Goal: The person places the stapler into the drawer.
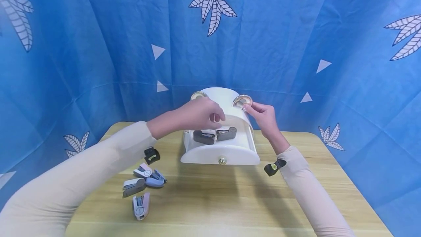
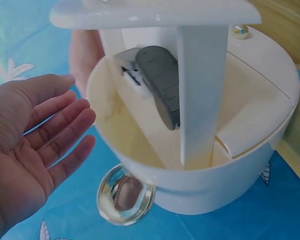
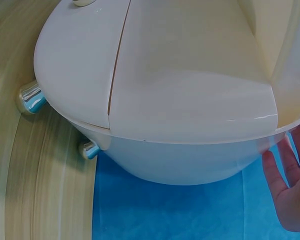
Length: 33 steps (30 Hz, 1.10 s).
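Blue leaf-print fabric (image 1: 279,28) hung behind two grey plastic staplers (image 1: 227,133); left hand (image 1: 200,113) hovered nearby, fingers relaxed; right hand (image 1: 265,118) pinched a round gold-rimmed ornament (image 1: 236,99).

Four mini staplers (image 1: 134,188) lie at the near left. Two grey staplers (image 1: 227,134) sit in one white drawer (image 1: 202,155). Two hands (image 1: 198,114) show.
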Motion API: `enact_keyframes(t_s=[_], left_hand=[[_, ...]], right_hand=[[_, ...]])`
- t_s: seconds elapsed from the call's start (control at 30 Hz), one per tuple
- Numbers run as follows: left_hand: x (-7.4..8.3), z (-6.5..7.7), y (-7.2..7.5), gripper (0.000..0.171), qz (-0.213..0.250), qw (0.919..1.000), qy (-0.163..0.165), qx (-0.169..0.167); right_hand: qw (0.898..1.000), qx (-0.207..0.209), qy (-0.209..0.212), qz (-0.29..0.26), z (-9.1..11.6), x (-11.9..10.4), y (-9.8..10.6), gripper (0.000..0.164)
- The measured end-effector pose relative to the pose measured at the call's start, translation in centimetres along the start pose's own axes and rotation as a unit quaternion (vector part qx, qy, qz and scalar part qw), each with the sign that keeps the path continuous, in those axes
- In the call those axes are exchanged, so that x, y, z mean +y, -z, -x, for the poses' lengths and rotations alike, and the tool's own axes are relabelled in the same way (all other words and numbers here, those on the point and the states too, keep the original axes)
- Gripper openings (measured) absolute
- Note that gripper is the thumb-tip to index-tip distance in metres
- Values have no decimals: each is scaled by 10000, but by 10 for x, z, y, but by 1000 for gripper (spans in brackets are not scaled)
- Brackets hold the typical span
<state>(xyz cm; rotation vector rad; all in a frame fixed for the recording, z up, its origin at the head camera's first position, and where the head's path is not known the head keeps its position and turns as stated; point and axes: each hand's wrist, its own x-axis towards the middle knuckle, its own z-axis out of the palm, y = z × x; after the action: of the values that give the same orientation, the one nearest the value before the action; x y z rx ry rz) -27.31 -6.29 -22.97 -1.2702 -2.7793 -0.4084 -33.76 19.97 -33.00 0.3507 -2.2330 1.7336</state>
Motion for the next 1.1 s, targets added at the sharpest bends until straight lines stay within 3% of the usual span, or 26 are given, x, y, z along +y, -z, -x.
enact_keyframes(t_s=[0.13, 0.23, 0.37, 0.43, 0.53, 0.63, 0.87, 0.9, 0.97, 1.03, 1.1], left_hand=[[1, 19, 6, 21, 445, 9975, 12, 542], [4, 34, 7, 20, 968, 9907, 26, 958], [11, 52, -1, 20, 1788, 9720, -174, 1517], [15, 60, -10, 19, 2203, 9614, -273, 1627], [23, 68, -29, 20, 2809, 9490, -328, 1397], [29, 74, -52, 19, 3291, 9397, -257, 892], [32, 83, -111, 17, 3863, 9224, 18, -1], [30, 84, -119, 18, 4013, 9159, 88, -77], [27, 85, -133, 22, 4555, 8895, 270, -238], [24, 85, -144, 28, 5197, 8524, 476, -334], [21, 84, -153, 34, 5817, 8099, 649, -392]], right_hand=[[10000, -8, -17, 18, 1, 0, 0, 40], [10000, 13, -9, 36, 0, 1, 1, 40], [10000, 12, 5, 40, 0, 2, 1, 40], [10000, 11, 15, 27, -1, 3, 0, 40], [10000, 13, 17, 48, -2, 4, 0, 40], [10000, 23, 23, 55, -3, 4, -1, 40], [10000, 25, 28, 36, -2, 4, -2, 40], [10000, 21, 32, 20, -2, 5, -2, 40], [10000, 13, 39, -1, -2, 4, -2, 39], [10000, 4, 44, -2, -2, 4, -1, 39], [10000, 16, 39, -2, -2, 5, -1, 39]])
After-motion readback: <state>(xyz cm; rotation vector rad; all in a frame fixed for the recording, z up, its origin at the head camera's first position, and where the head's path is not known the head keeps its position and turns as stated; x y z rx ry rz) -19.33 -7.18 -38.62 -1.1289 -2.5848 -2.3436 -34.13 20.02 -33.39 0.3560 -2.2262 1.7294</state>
